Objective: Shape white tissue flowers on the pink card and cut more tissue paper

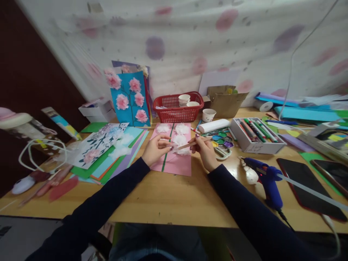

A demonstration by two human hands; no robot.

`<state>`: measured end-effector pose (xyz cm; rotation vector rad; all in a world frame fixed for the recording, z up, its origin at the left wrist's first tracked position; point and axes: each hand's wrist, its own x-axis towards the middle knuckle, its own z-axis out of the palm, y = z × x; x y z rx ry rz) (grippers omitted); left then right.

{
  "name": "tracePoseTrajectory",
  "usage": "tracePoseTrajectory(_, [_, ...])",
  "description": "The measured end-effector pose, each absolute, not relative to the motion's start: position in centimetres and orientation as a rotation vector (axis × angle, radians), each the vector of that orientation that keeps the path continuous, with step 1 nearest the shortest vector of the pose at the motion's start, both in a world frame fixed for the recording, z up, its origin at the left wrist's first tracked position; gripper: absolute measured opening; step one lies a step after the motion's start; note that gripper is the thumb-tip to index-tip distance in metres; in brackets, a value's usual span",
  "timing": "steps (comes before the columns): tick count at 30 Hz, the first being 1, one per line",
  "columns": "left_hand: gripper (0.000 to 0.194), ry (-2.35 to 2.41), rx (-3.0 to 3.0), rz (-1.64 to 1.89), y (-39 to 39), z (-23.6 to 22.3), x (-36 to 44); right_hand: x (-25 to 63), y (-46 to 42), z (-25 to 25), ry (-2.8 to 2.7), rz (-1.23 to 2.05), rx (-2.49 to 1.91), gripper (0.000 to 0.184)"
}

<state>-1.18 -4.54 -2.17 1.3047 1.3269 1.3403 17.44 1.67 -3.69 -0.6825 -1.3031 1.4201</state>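
A flat wooden craft stick (186, 146) is pinched between the thumb and fingers of my right hand (204, 150). Its left end points toward my left hand (157, 149), whose fingers are curved loosely with the thumb apart. Nothing shows clearly between them. Under both hands lies a pink sheet of paper (178, 167) with a green stripe (164, 163) down it. White tissue flowers, one of them a fluffy tuft (181, 129), sit on the sheet on both sides of the stripe. The stick's tip is close to the lower white flower.
Behind the sheet stand a red basket (176, 115) with paper cups and a blue flower card (126, 108). To the right are paint pots (221, 139), a marker box (257, 145), a glue gun (268, 177) and a phone (310, 185). Coloured papers (127, 159) lie left.
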Motion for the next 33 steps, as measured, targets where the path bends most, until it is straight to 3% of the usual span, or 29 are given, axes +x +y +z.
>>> tracePoseTrajectory(18, [0.033, 1.259, 1.259, 1.204, -4.7, -2.8, -1.1, 17.5, 1.8, -4.0, -1.31, 1.451, -0.693, 0.037])
tracePoseTrajectory(33, [0.038, 1.215, 1.313, 1.232, -4.8, -3.3, -1.6, 17.5, 2.2, -4.2, -1.191, 1.33, -0.732, 0.036])
